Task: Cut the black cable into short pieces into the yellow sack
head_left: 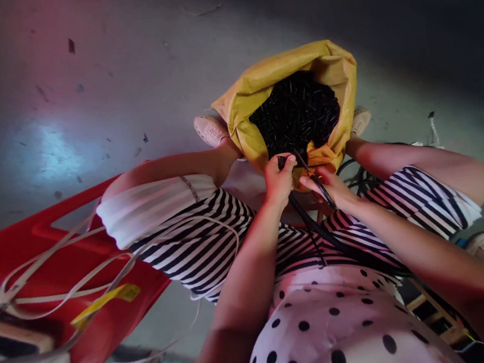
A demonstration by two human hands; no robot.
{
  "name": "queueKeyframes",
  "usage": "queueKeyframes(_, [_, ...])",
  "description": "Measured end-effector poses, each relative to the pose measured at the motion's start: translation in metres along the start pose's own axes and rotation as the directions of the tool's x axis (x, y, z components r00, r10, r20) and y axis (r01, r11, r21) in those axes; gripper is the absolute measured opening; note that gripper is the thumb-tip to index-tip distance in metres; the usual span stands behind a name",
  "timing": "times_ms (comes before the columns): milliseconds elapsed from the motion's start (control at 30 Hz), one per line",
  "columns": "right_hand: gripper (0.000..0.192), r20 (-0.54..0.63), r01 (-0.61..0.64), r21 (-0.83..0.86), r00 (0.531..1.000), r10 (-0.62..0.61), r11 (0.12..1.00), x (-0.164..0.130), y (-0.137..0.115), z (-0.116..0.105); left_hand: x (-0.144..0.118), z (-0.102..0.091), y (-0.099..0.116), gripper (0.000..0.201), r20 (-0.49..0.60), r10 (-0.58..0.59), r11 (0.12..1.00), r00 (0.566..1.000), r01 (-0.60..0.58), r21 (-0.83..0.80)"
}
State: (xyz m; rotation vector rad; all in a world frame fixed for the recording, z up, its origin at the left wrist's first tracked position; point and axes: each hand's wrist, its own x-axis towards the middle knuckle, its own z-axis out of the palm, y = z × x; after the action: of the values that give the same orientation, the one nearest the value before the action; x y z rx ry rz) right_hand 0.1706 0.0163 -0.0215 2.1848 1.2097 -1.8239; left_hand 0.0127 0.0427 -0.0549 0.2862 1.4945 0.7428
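Concrete floor (78, 108), left hand (278, 179) and right hand (330, 184) pinching black cable (321, 233)

1. A black cable (316, 228) runs up over the striped lap, its upper end pinched between both hands just at the sack's near rim.
2. A yellow sack (256, 92) stands open between the feet, its mouth rolled back, filled with small black pieces (295, 111).

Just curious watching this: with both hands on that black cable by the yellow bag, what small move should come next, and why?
Probably slide the small black piece in the left hand onto the cable end, since the right hand holds that cable right beside it, at the yellow bag full of such pieces.
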Motion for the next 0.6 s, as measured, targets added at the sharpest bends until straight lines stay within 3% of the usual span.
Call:
queueKeyframes(233, [0.063,0.022,-0.015,0.016,1.000,0.015,1.000,0.001,-0.006,0.000,0.007,-0.003,-0.009,0.009,0.003,0.095,0.994,0.996,-0.095,0.049])
queueKeyframes(500, [0.070,-0.032,-0.023,0.047,0.999,0.024,0.999,-0.002,0.003,0.005,0.008,0.002,-0.010,0.016,-0.038,-0.044,0.999,0.998,0.045,0.023])
queueKeyframes(600, [0.072,-0.049,-0.034,0.121,0.998,0.041,0.992,0.010,0.005,0.005,0.009,0.001,-0.011,0.023,-0.135,-0.066,0.998,0.989,0.069,0.016])
